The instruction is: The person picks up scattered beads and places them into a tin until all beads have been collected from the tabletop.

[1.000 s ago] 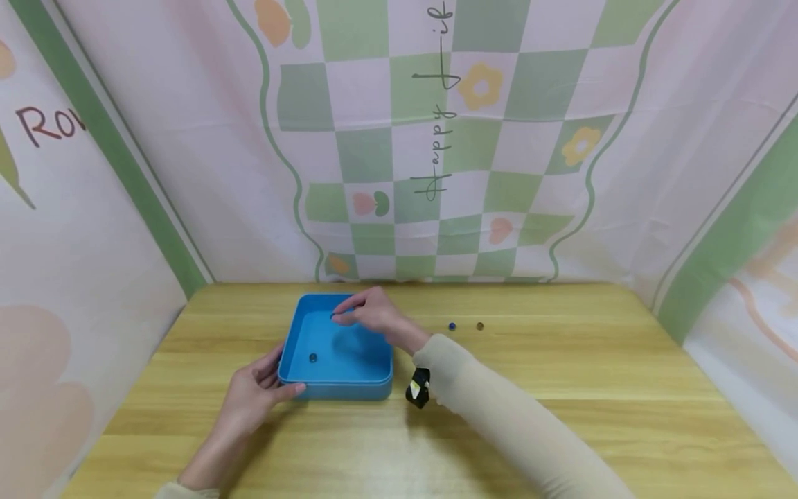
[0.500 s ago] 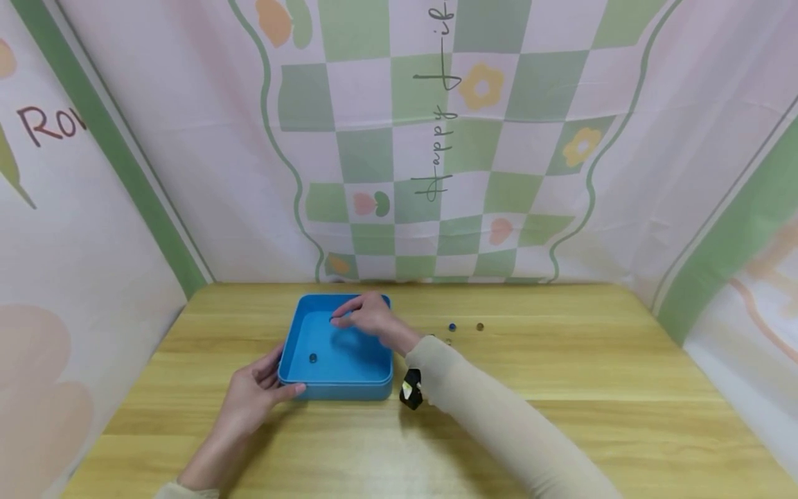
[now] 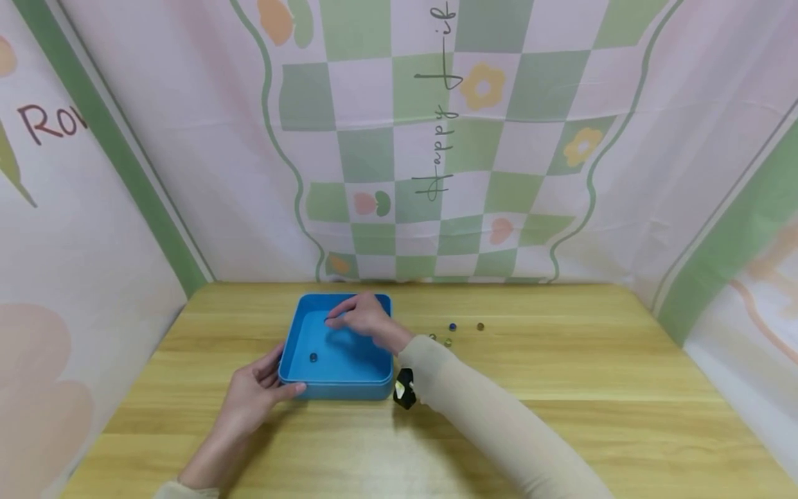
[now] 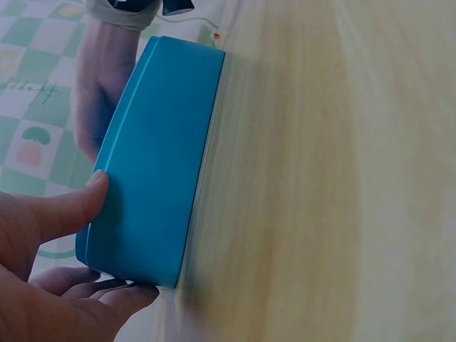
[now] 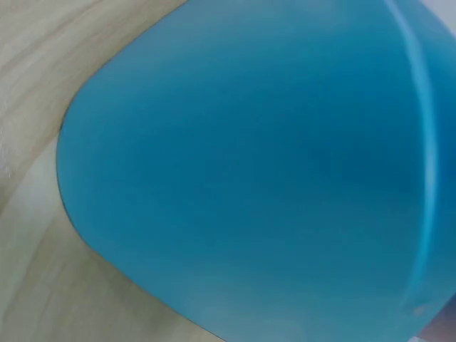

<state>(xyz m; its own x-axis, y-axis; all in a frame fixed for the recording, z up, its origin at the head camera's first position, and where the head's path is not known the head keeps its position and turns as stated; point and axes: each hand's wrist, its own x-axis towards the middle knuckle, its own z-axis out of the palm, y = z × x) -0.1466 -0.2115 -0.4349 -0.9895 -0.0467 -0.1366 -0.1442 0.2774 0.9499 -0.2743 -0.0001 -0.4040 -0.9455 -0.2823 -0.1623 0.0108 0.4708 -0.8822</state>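
Table (image 3: 530, 423): yellowish wood grain, rounded back corners. On it, blue box (image 3: 339, 392), left of middle, near the back edge, open side up. Right of box: four small marbles, apart. Blue marble (image 3: 452, 326) and brown marble (image 3: 480, 326) farther back; two greenish marbles (image 3: 448, 342) nearer box.

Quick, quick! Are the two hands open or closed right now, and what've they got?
Left hand: closed, holding the near-left corner of the blue box.
Right hand: closed, pinching what looks like a dark marble, mostly hidden.
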